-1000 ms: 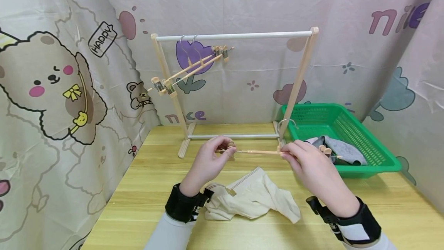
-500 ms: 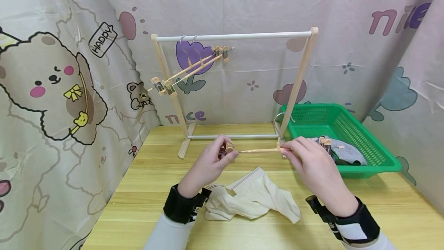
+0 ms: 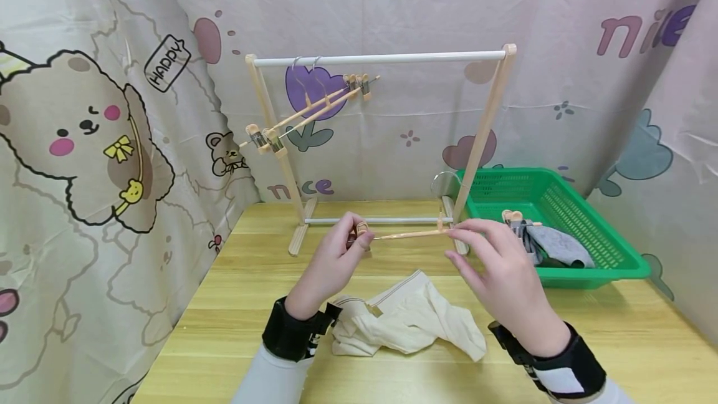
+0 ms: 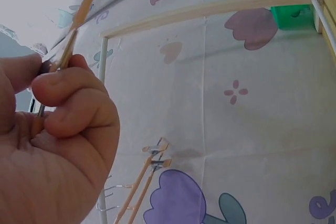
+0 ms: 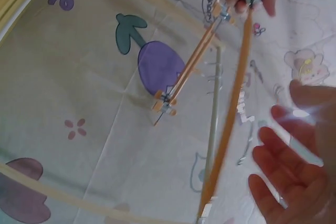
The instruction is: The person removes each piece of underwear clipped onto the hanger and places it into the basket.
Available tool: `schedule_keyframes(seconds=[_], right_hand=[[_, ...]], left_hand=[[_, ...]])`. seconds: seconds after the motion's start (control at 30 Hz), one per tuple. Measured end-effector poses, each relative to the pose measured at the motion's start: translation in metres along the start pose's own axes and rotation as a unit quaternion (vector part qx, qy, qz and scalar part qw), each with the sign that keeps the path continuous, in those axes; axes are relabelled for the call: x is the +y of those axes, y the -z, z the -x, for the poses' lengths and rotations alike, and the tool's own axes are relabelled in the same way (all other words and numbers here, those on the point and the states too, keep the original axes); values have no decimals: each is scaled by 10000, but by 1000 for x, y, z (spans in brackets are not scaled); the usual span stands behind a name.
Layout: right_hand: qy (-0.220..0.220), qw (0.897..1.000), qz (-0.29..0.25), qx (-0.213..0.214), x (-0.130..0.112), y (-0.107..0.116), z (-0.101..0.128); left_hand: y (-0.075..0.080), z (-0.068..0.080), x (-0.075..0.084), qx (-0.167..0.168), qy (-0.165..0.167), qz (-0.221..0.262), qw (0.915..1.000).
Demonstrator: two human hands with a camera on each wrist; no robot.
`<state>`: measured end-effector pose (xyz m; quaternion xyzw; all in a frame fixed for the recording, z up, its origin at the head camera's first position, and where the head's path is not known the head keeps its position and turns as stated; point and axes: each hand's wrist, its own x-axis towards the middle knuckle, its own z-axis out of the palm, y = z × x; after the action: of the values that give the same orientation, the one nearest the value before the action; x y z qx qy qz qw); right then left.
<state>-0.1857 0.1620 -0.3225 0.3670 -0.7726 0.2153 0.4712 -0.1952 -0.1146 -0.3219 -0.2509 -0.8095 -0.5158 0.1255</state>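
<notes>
— Both hands were up over the table, weren't they? What had the left hand (image 3: 332, 262) got?

— It pinched the clip at one end of a wooden clip hanger (image 3: 412, 234), thumb and curled fingers closed tight round it. The left wrist view showed the same grip from close up, the fingers (image 4: 73, 90) bunched over the metal of the clip.

— And the right hand (image 3: 499, 267)?

— Looser. Its fingers were spread and mostly straight, with only the forefinger tip and thumb meeting the hanger's bar near the middle, just by the hook. It was steadying the bar more than gripping it. The hanger lay roughly level in the air between the two hands, above the front of the table, its far clip out past the right hand over the basket's edge.

— What lay beneath?

— A cream garment (image 3: 406, 322), crumpled on the yellow wooden table (image 3: 224, 304), just in front of the wrists and not touching the hanger.

— Further out?

— A small wooden clothes rack (image 3: 381, 58) stood behind the hands, with two more clip hangers (image 3: 308, 108) hooked on its white rail near the left post. To the right sat a green basket (image 3: 583, 204) with grey cloth (image 3: 555, 248) in it. Cartoon-print curtains (image 3: 101, 129) hung all round.
</notes>
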Motion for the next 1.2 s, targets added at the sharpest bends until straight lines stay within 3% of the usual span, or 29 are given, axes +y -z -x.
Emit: schedule_keyframes(seconds=[0.1,0.17,0.4,0.57,0.73,0.9,1.1,1.2], right_hand=[[535,9983,-218,-30,-7,-4,-1],[775,9958,-377,-301,-14,-8,1],[798,9783,-511,-1844,-30,-25,16],[514,9477,-303,-3137,-32,-37,29],[273,9128,-375,-4057,-30,-45,39],[-11,8871,-706,-4562,-25,-52,47],[-256,8691,-920,-4853,-19,-63,56],[-476,8534,-1036,-5087,-19,-67,59]], left_hand=[[2,0,-1,89,-15,-17,10000],[4,0,-1,137,-14,-32,9999],[6,0,0,151,37,-55,9999],[6,0,0,119,72,-30,9999],[6,0,0,118,93,-77,9999],[6,0,-1,125,105,-71,9998],[6,0,-1,115,110,-58,9999],[6,0,-1,113,102,-76,9999]])
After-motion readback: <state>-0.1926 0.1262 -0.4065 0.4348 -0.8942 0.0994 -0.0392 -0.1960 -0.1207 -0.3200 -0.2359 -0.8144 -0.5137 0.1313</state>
